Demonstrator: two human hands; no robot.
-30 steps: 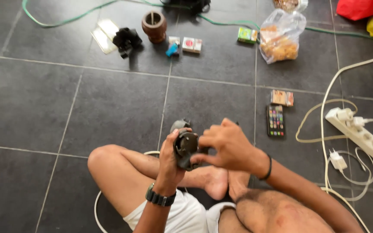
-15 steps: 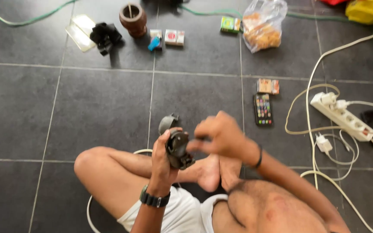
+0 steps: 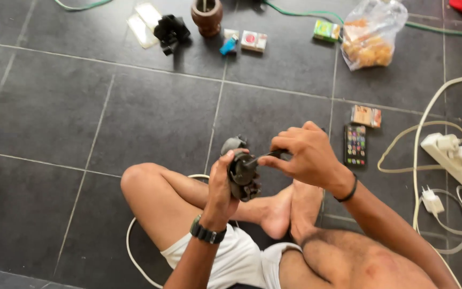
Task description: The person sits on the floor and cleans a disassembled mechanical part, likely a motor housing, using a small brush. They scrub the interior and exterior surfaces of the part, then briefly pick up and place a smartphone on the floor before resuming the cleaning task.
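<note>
Above crossed legs, left hand [image 3: 221, 187] holds dark part [image 3: 241, 175] upright; right hand [image 3: 307, 155] pokes thin tool [image 3: 267, 156] leftward.

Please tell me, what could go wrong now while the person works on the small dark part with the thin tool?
1. The right hand presses a thin dark tool into the round dark part, which the left hand grips; a slip might jab the left fingers.
2. The work is above bare legs and feet, so a dropped part could land on them.
3. The phone lies close on the tiled floor and might be hit.
</note>
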